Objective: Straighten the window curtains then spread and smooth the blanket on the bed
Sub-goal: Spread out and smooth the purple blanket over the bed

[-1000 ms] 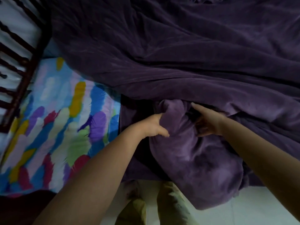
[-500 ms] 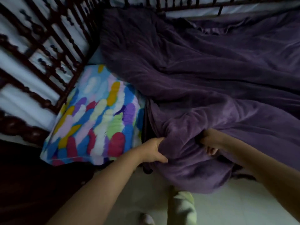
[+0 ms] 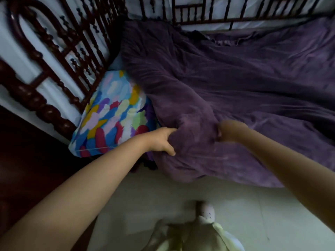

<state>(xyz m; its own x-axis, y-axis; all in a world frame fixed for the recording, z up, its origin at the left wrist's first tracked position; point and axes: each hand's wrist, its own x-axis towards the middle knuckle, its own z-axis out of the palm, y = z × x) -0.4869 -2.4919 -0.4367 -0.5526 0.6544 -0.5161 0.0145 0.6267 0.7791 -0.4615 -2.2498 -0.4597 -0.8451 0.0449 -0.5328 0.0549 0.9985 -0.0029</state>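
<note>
A dark purple blanket [image 3: 226, 84] lies rumpled across the bed, with folds running toward the far rail. Its near corner is bunched up and hangs over the bed's front edge. My left hand [image 3: 163, 142] grips that bunch from the left, thumb below and fingers dug into the cloth. My right hand [image 3: 230, 131] grips the same bunch from the right, its fingers buried in the fabric. No curtains are in view.
A pillow [image 3: 112, 116] with a bright multicoloured pattern lies at the bed's left end, beside the blanket. Dark carved wooden rails [image 3: 54, 57] enclose the bed on the left and far sides. Pale floor tiles [image 3: 272, 214] and my foot [image 3: 206, 212] lie below.
The view has pulled back from the bed, showing more rail and floor. Both hands keep their grip on the bunched corner, which has been drawn up and toward the pillow end.
</note>
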